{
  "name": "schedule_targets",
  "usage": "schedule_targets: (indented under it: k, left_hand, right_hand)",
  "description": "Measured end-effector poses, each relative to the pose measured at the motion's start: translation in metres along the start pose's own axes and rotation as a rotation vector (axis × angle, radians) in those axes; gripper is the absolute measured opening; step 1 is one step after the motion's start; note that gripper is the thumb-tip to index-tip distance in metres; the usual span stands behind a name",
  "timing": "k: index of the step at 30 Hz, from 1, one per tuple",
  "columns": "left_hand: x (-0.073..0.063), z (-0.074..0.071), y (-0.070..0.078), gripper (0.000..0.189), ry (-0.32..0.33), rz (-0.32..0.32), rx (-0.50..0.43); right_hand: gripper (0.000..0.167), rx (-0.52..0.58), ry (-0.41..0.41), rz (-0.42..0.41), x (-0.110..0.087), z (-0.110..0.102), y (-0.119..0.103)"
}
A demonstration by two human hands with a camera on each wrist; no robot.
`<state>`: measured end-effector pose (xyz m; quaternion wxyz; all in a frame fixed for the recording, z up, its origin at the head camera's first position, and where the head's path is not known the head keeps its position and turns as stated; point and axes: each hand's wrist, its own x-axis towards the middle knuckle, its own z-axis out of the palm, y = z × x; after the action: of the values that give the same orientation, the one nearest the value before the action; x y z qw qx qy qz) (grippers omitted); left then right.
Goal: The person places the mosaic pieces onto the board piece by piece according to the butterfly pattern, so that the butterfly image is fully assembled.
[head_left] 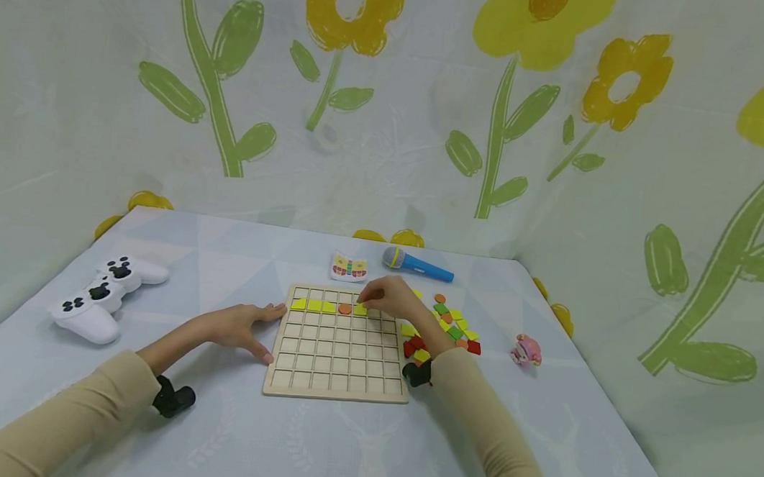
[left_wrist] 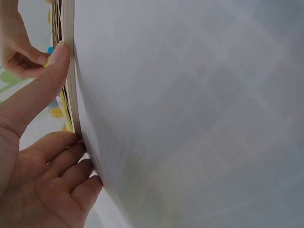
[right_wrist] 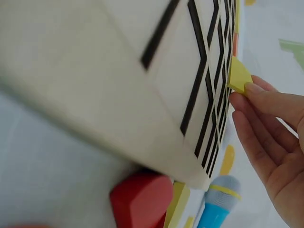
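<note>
A wooden grid board (head_left: 335, 394) lies on the table, with yellow tiles (head_left: 314, 305) and a round orange piece (head_left: 344, 308) in one row near its far edge. My right hand (head_left: 392, 297) is over that row, pinching a yellow tile (right_wrist: 240, 75) between thumb and fingers. The tile meets the grid just right of the orange piece. At the board's left edge, my left hand (head_left: 240, 326) rests with thumb and fingers spread. Its thumb (left_wrist: 56, 64) touches the board's side in the left wrist view.
Loose red, green, yellow and orange pieces (head_left: 455, 332) are scattered right of the board, partly behind the right forearm. Beyond the board are a butterfly pattern card (head_left: 349, 268) and a blue microphone (head_left: 422, 266). A white game controller (head_left: 103, 296) lies left, a pink figurine (head_left: 527, 350) right.
</note>
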<state>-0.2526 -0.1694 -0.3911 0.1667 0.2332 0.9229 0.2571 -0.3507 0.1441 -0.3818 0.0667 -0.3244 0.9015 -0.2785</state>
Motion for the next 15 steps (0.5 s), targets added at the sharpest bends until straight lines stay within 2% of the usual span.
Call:
schedule_targets:
  k: [15]
  left_hand:
    - [0.0007, 0.0004, -0.0010, 0.104, 0.001, -0.002, -0.005]
  right_hand:
    - [0.012, -0.081, -0.065, 0.066, 0.0006, 0.0006, -0.0090]
